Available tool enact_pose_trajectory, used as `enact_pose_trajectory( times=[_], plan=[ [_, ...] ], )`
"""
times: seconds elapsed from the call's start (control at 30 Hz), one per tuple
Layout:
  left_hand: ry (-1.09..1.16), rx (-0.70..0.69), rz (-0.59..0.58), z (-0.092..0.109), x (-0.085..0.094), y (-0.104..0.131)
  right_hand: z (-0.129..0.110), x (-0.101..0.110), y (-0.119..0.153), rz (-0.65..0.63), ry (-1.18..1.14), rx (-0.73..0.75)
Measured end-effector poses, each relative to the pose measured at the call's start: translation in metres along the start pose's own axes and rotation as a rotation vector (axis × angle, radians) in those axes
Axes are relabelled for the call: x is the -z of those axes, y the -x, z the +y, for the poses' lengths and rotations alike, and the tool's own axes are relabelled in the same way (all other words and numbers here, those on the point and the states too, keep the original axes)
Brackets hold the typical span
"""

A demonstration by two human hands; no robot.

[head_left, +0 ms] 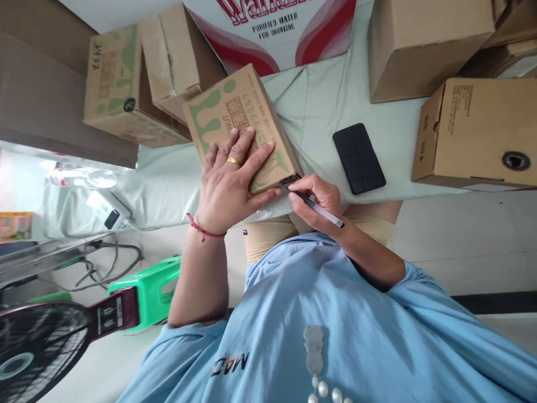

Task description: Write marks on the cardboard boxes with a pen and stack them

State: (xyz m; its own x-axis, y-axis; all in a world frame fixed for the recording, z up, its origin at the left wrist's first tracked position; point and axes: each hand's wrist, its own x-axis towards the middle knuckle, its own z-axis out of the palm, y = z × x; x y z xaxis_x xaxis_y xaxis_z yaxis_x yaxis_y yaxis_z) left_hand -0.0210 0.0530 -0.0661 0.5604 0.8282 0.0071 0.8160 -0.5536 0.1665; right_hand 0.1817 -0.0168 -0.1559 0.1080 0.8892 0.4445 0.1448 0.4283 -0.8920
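Note:
A brown cardboard box (212, 115) with green drop shapes and printed lettering lies at an angle near the table's front edge. My left hand (235, 173) rests flat on its top, fingers spread; a gold ring and a red string bracelet are on it. My right hand (316, 201) pinches a pen (321, 209) with a dark front and a pale, black-ended barrel. The pen's tip meets the box's near right corner, where a dark patch (289, 181) shows; I cannot make out what is marked there. A black smartphone (359, 158) lies to the right of the box.
Cardboard boxes (111, 84) stand at the back left, and others (474, 134) at the right. A white and red water carton (281, 33) is behind. On the left are a white charger (108, 208), a green stool (146, 291) and a fan (42, 347). A pale cloth covers the table (310, 101).

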Motion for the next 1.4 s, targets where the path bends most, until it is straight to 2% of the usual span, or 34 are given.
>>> enact_pose_trajectory(
  times=[0.1,0.27,0.57,0.93,1.17,1.4],
  plan=[
    [-0.002,-0.002,0.003,-0.001,-0.001,0.0,0.002,0.0,0.002,-0.018,0.03,-0.044],
    [-0.005,0.0,0.007,0.0,0.0,0.001,0.006,0.001,0.005,0.034,0.015,-0.036],
    [-0.012,-0.003,0.014,-0.002,-0.001,0.001,0.008,0.004,0.006,0.081,-0.037,-0.126],
    [-0.023,-0.001,0.017,-0.001,-0.001,0.002,0.0,0.011,0.006,0.112,-0.025,-0.097],
    [-0.017,0.0,0.014,-0.001,0.0,0.002,0.006,0.01,0.007,0.124,0.016,-0.11],
    [-0.009,0.005,0.019,0.0,0.0,0.002,0.006,0.009,0.009,0.144,0.013,-0.057]
  ],
)
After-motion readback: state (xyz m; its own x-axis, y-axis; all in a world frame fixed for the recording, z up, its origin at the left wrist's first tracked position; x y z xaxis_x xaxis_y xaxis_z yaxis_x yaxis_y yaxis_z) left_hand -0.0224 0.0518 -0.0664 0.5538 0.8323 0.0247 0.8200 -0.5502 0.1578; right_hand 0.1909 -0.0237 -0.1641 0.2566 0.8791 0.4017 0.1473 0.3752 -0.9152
